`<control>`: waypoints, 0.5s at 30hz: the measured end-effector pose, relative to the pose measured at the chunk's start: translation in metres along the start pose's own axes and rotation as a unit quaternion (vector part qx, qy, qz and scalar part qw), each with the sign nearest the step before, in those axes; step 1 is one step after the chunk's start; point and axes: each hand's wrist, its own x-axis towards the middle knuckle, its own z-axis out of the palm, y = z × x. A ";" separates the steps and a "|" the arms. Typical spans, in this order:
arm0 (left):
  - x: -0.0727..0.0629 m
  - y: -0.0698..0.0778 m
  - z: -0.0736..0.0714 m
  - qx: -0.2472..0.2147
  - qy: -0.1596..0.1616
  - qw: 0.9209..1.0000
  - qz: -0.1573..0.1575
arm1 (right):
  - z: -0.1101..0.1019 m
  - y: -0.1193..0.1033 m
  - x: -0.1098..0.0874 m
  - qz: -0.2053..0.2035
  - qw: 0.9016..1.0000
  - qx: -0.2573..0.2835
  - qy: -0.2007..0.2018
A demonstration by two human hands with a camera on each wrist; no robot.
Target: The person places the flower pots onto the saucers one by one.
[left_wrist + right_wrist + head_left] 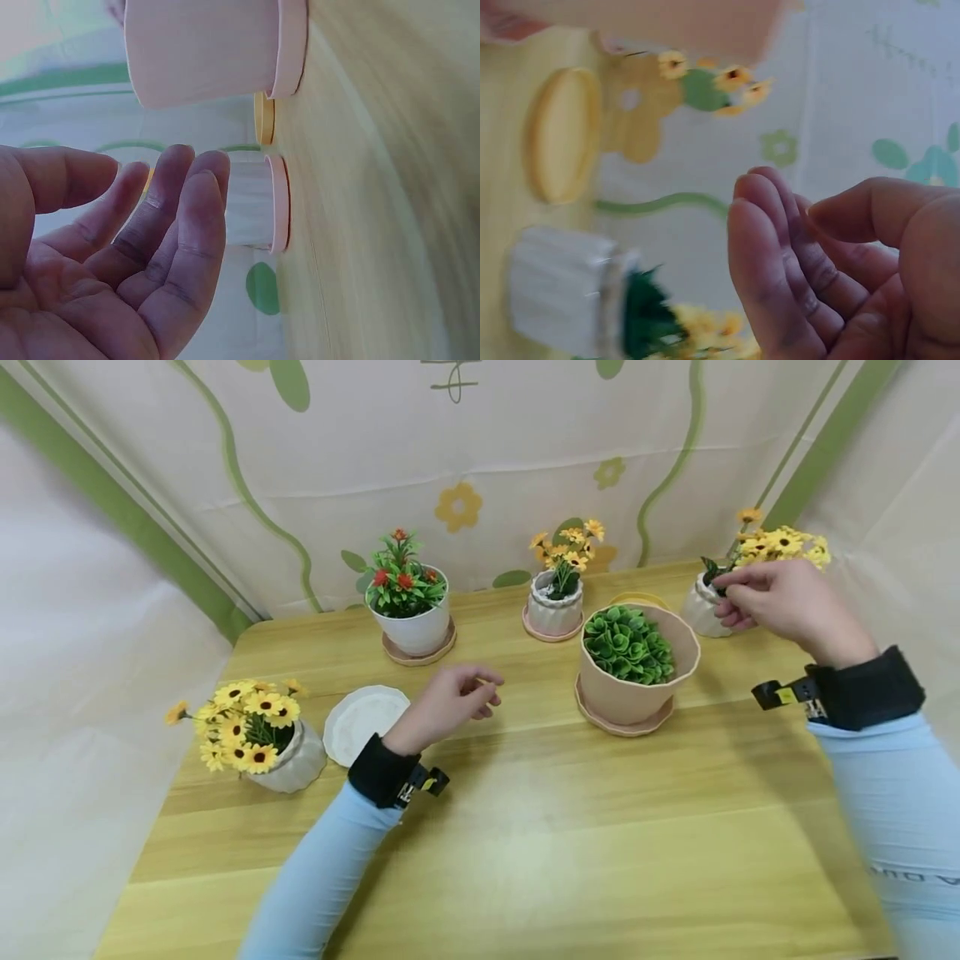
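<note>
My left hand (450, 703) hovers over the middle of the table with loosely bent fingers and nothing in them; the left wrist view shows the palm bare. At the back right my right hand (787, 603) is raised beside a white pot (703, 610) of yellow flowers (783, 545), partly covering both in the head view. From the right wrist, that pot (559, 292) appears apart from the relaxed fingers, which hold nothing. Between the hands stands a large beige pot (626, 702) with a green leafy plant (628, 645), on a pink saucer.
A yellow saucer (564, 135) lies behind the beige pot. Farther back stand a small white pot (555, 613) on a pink saucer and a red-flowered pot (417, 631) on a brown saucer. At left, a white saucer (363, 722) lies beside a pot (296, 764) of yellow flowers.
</note>
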 end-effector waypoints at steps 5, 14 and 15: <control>-0.025 -0.005 -0.006 0.028 0.011 1.000 0.002 | 0.016 0.028 0.003 0.011 1.000 0.005 -0.021; -0.048 -0.023 -0.014 0.030 0.046 0.998 -0.018 | 0.050 0.052 0.044 -0.030 0.993 -0.092 -0.069; -0.049 -0.024 -0.014 0.026 0.047 0.998 -0.018 | 0.052 0.053 0.049 -0.039 0.991 -0.106 -0.071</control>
